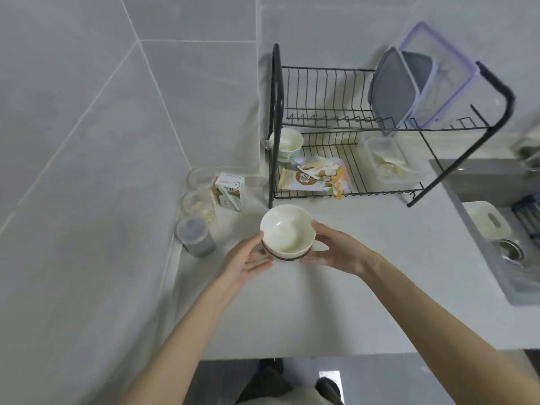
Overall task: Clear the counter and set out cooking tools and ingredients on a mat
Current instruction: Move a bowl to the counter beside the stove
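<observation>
The left hand (248, 260) and the right hand (336, 252) cradle a white bowl (287, 230) between them. Their fingers lie nearly straight against its sides and underside, with the thumbs up near the rim. The bowl sits over the pale desk (321, 302), just in front of a black wire dish rack (350, 124). A snack packet (314, 178) lies on the rack's lower tier. A small carton (230, 192) and a lidded jar (195, 236) stand to the left of the bowl.
</observation>
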Motion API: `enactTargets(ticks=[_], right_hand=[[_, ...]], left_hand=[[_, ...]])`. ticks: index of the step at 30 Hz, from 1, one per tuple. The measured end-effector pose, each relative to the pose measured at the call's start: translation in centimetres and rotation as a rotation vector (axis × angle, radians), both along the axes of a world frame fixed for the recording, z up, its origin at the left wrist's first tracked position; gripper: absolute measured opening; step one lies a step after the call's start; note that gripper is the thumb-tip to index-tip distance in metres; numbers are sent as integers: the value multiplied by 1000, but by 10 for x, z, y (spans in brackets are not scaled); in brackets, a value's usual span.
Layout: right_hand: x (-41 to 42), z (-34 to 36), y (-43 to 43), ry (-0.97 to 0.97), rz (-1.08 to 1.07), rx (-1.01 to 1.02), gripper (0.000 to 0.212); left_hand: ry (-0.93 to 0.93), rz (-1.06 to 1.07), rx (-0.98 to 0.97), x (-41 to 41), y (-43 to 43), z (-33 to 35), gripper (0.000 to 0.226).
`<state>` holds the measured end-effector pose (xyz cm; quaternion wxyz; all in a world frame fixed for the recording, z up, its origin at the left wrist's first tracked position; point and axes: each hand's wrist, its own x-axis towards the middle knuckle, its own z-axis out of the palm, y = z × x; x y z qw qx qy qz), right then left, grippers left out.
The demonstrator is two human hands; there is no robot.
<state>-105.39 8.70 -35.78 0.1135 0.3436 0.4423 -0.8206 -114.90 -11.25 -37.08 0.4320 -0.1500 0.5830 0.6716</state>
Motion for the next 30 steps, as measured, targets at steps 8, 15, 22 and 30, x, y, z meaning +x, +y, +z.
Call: enactTargets(ticks=[8,15,22,30], right_hand=[[101,27,43,42,-216,77,37],[229,56,87,76,-459,138,37],[373,81,121,117,-665,184,38],[533,107,147,122,-1023,187,41]], left_hand=[[14,-256,26,50,69,28,38],[48,-538,97,142,149,58,31],[104,-779,140,258,231,83,38],[158,-1057,216,407,326,110,31]])
